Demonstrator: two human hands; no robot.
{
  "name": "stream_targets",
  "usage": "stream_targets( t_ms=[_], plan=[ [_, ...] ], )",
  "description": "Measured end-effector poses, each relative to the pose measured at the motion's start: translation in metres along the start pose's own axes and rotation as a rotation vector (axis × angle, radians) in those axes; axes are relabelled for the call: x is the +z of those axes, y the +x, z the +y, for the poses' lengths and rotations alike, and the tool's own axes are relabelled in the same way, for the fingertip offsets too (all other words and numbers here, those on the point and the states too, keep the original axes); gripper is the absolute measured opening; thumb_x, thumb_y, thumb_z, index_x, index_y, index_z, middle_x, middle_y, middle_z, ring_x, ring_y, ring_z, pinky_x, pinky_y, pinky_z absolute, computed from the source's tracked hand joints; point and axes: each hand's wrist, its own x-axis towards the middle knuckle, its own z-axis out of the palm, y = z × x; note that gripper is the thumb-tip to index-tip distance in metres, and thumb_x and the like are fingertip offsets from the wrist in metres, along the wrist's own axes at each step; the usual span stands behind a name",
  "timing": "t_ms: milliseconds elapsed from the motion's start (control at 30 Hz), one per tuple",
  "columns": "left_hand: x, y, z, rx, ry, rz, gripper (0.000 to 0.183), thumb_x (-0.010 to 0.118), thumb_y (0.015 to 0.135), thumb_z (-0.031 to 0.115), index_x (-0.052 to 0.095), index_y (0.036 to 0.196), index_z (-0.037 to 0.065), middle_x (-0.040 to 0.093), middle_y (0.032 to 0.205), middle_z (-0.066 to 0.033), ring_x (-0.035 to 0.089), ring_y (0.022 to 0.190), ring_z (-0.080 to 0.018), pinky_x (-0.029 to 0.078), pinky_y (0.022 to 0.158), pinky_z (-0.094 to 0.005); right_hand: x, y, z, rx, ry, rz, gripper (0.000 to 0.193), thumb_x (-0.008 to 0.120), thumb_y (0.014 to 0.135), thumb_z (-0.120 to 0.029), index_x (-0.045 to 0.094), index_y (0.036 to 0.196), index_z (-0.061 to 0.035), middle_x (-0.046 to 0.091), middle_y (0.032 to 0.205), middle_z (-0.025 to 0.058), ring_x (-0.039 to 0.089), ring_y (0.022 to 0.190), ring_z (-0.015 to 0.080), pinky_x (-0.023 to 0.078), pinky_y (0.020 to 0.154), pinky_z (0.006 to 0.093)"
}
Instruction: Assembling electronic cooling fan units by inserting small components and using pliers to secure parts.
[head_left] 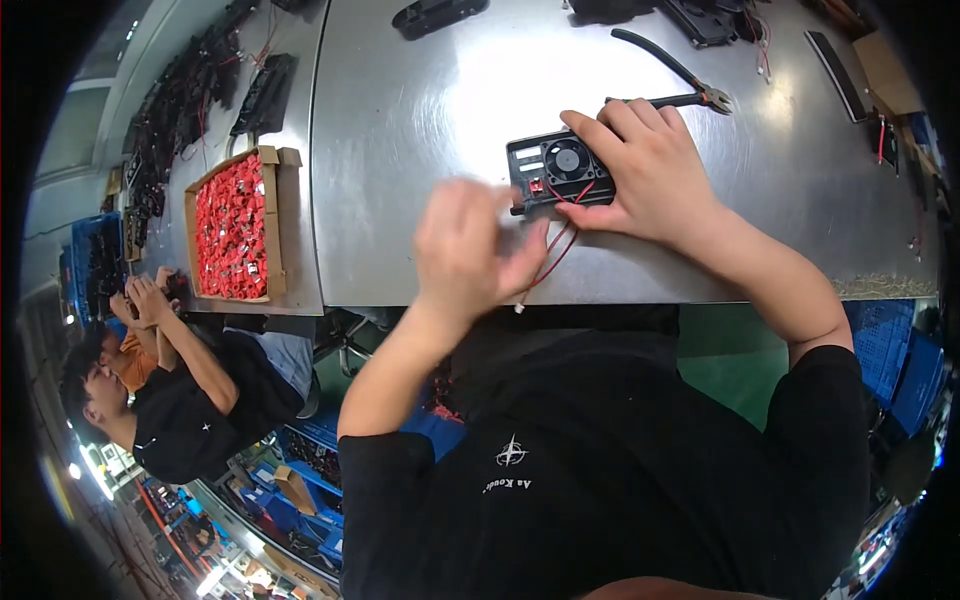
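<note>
On the metal table lies a black plastic housing [524,176] with a small black cooling fan [567,160] set in it. Next to the fan sits a small red part [537,186]. Red and dark wires [556,258] run from the housing toward me and end in a small white plug [519,309]. My right hand [645,170] grips the housing's right side, thumb along the near edge and fingers over the far edge. My left hand [465,240] is at the housing's left near corner, smeared by motion; its fingers cannot be made out.
Cutting pliers [690,90] lie just beyond my right hand. A cardboard box [277,225] of small red parts stands at the left. Black housings with wires [180,130] are piled farther left, more [700,22] at the far edge. A co-worker [190,410] sits at the left.
</note>
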Motion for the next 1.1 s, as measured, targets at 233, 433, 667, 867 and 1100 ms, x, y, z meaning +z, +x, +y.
stream_targets(
  t_ms=[233,433,667,867,1100],
  plan=[
    [0.019,0.064,-0.026,0.149,-0.189,-0.234,0.079,0.086,0.073,0.045,0.057,0.132,0.001,0.064,0.112,-0.0183,0.061,0.105,-0.0373,0.049,0.093,-0.0468,0.006,0.008,0.0,-0.004,0.001,-0.043,0.088,0.085,0.062,-0.044,0.058,0.137,-0.0073,0.06,0.106,0.0116,0.059,0.103,0.0312,0.044,0.088,0.0433],
    [0.05,0.07,-0.042,0.157,-0.343,-0.107,0.073,0.089,0.069,0.043,0.062,0.125,0.004,0.067,0.111,-0.0154,0.063,0.104,-0.0374,0.05,0.093,-0.0459,-0.001,0.012,0.005,0.063,0.018,-0.081,0.1,0.081,0.064,-0.032,0.046,0.154,-0.0045,0.06,0.111,0.0163,0.058,0.104,0.0362,0.046,0.089,0.046],
    [0.039,0.063,-0.051,0.028,-0.27,-0.081,0.076,0.089,0.065,0.05,0.065,0.124,0.007,0.066,0.111,-0.0116,0.06,0.106,-0.0324,0.047,0.091,-0.0444,0.001,0.023,0.007,-0.002,0.018,-0.097,0.097,0.08,0.066,-0.035,0.046,0.153,-0.0055,0.059,0.113,0.0164,0.056,0.103,0.037,0.045,0.093,0.0484],
    [0.042,0.061,-0.046,0.014,-0.192,-0.047,0.071,0.083,0.068,0.058,0.069,0.118,0.009,0.063,0.11,-0.0115,0.057,0.108,-0.0308,0.045,0.089,-0.0434,-0.017,0.033,0.004,0.005,-0.039,-0.226,0.099,0.08,0.073,-0.038,0.041,0.156,-0.0026,0.058,0.123,0.0206,0.056,0.112,0.0419,0.045,0.098,0.0502],
    [0.042,0.071,-0.043,0.004,-0.2,-0.145,0.07,0.08,0.072,0.064,0.07,0.117,0.012,0.065,0.115,-0.0115,0.054,0.117,-0.0294,0.042,0.096,-0.0433,-0.089,0.158,-0.037,-0.229,0.05,-0.503,0.068,0.075,0.085,-0.021,0.054,0.147,-0.0025,0.061,0.133,0.0227,0.059,0.125,0.0404,0.047,0.105,0.0441]
  ],
)
